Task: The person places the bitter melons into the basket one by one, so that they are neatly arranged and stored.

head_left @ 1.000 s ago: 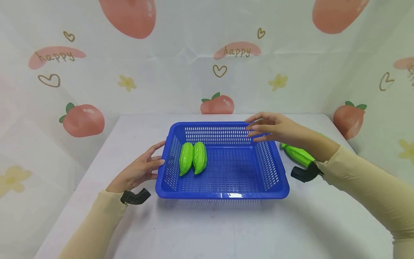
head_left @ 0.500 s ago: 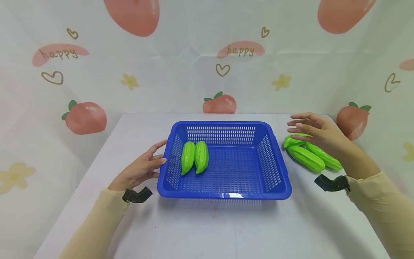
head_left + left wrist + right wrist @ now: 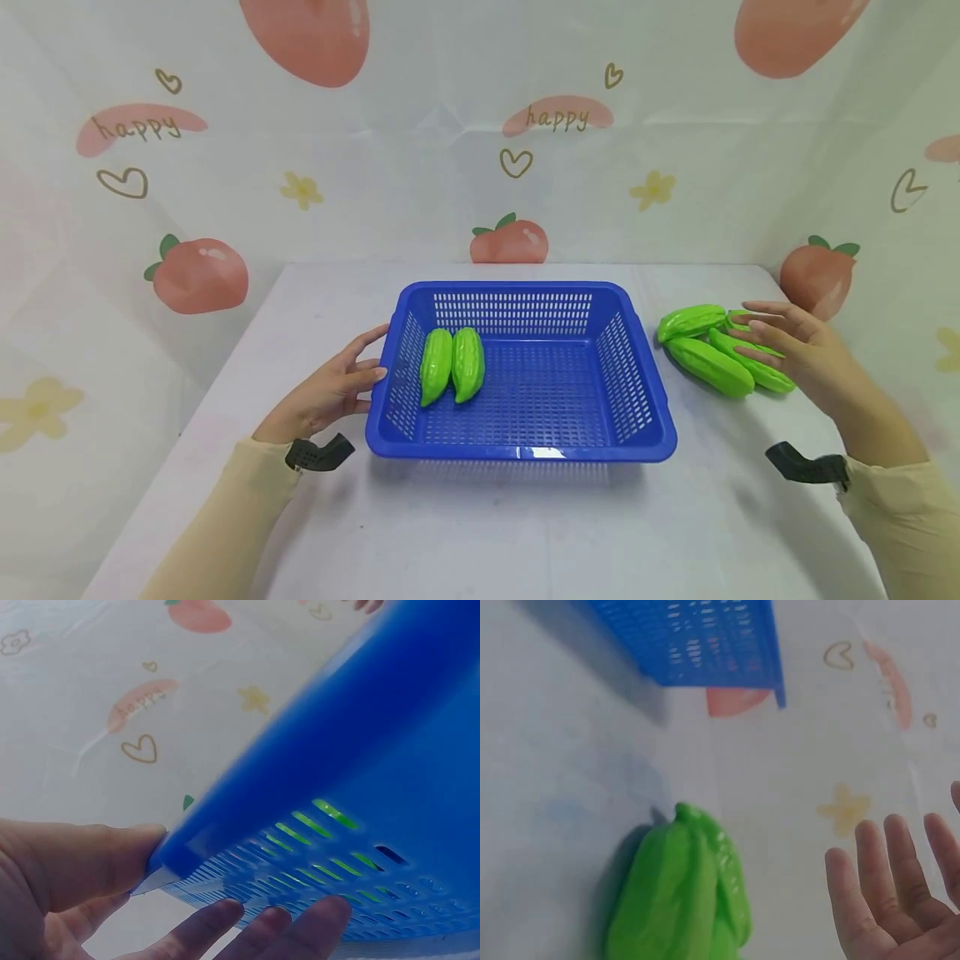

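Two bright green bitter melons [image 3: 452, 365] lie side by side at the left inside a blue plastic basket [image 3: 521, 452]. My left hand [image 3: 322, 392] holds the basket's left side; in the left wrist view, the thumb [image 3: 105, 859] meets the rim while fingers sit below it against the slotted wall. To the basket's right, several more bitter melons [image 3: 708, 367] are heaped on the table. Over the right part of that heap hovers my right hand [image 3: 806, 350], fingers spread and holding nothing, partly hiding the melons behind. In the right wrist view, the melons [image 3: 679, 892] are left of that hand.
A white-covered table [image 3: 480, 533] carries the basket and the heap. Behind it hangs a white cloth [image 3: 420, 192] printed with peaches, hearts and flowers. Both wrists wear black camera mounts [image 3: 810, 464].
My right hand has moved from above the basket's right rim out to the right, then lower over the heap, uncovering more bitter melons. The left hand stays at the basket.
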`<act>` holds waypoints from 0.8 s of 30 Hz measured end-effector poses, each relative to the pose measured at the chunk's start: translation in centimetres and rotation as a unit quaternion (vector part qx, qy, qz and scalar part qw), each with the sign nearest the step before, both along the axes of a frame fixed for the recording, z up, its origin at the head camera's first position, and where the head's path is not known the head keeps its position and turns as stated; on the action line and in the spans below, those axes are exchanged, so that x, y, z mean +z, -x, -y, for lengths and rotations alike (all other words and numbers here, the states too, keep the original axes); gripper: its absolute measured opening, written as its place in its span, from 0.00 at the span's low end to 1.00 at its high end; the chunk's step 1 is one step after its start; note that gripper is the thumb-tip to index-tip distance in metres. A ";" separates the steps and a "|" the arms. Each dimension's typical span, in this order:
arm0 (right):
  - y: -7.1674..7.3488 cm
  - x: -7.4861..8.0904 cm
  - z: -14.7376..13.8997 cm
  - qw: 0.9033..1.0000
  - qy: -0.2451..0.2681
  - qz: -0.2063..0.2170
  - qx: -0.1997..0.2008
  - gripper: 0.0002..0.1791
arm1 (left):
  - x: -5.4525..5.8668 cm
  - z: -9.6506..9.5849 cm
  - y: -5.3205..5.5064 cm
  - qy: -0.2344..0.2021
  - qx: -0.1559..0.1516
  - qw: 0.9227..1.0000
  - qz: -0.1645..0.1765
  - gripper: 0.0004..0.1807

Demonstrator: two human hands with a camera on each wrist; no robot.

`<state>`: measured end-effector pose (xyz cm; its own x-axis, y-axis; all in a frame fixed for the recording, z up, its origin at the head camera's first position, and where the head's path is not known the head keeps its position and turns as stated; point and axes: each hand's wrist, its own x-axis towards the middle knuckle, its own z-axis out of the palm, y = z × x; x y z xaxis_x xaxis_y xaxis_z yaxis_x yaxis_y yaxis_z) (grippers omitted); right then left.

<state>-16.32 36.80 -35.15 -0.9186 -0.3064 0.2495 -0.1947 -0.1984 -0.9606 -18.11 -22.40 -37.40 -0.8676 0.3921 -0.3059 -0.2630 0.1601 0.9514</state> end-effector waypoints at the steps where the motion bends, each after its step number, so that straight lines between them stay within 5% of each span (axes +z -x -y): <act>1: -0.2 -0.4 -0.4 1.000 0.005 0.000 -0.001 0.24 | 0.0 0.0 0.0 0.000 0.000 1.000 0.001 0.43; 10: -1.7 -3.0 -3.5 0.999 0.037 0.025 -0.006 0.25 | 0.1 0.0 0.0 -0.004 0.000 1.000 0.000 0.43; 19: -2.7 -5.9 -4.4 0.999 0.011 0.049 -0.005 0.26 | 0.0 0.0 -0.1 0.000 -0.001 1.000 0.002 0.43; 24: -2.8 -6.7 -4.4 0.996 -0.024 0.075 -0.042 0.24 | -0.1 0.0 0.0 -0.005 0.000 1.000 0.000 0.43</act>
